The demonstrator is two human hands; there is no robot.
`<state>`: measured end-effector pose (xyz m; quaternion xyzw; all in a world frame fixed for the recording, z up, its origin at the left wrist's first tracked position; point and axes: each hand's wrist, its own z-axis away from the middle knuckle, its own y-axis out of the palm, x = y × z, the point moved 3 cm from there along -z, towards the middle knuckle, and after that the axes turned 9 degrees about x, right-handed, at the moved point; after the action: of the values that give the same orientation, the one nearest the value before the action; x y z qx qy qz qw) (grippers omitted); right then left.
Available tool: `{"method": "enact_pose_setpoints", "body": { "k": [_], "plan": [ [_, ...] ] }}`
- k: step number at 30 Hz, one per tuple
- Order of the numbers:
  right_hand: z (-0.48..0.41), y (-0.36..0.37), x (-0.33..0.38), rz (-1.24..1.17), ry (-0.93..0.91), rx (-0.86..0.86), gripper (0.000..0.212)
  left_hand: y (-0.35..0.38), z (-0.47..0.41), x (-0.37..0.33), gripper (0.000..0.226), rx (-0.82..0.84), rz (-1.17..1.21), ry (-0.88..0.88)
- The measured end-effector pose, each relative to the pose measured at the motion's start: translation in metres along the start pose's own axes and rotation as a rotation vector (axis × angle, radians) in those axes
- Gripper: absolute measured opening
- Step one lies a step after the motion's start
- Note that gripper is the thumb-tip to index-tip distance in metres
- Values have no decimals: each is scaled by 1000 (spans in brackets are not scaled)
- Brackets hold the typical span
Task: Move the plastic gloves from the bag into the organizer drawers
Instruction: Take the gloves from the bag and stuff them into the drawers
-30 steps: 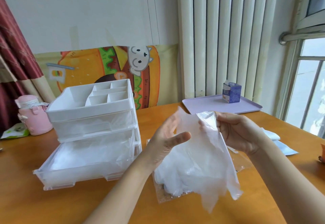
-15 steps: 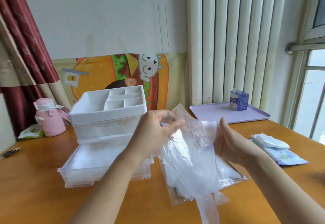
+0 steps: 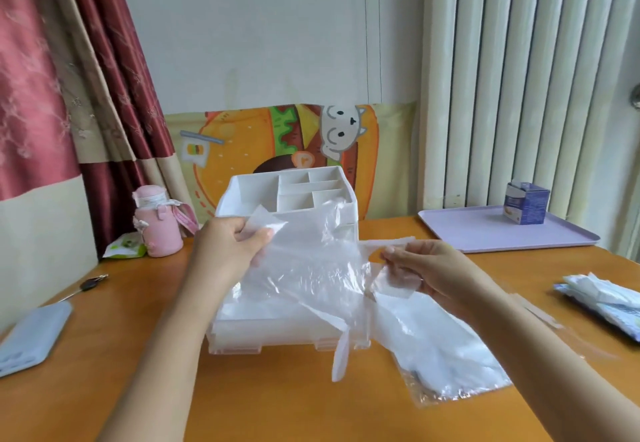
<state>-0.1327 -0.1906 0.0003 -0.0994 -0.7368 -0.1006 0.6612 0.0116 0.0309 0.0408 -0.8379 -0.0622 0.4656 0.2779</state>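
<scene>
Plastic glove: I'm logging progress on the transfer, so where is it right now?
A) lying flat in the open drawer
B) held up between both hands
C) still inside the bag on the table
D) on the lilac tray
B: the left hand pinches one edge of the plastic glove and the right hand pinches the other, so it hangs spread in front of the organizer.

glove (image 3: 311, 268) over drawer (image 3: 270, 336) (partly), organizer (image 3: 249, 195) behind
</scene>
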Motion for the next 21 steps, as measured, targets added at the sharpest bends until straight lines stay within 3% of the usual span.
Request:
{"method": "enact_pose_setpoints", "body": {
  "k": [5, 10, 14, 21],
  "plan": [
    [-27, 31, 4, 159, 125, -46, 43, 1, -5, 24, 30, -61, -111, -108],
    [-35, 44, -4, 593, 138, 24, 29, 7, -13, 48, 40, 11, -190, -185],
    [-44, 43, 3, 751, -2, -120, 19, 9, -14, 51, 32, 92, -352, -226],
    [-44, 52, 13, 1138, -140, -381, 26, 8, -17, 58, 14, 113, -438, -253]
  ]
}}
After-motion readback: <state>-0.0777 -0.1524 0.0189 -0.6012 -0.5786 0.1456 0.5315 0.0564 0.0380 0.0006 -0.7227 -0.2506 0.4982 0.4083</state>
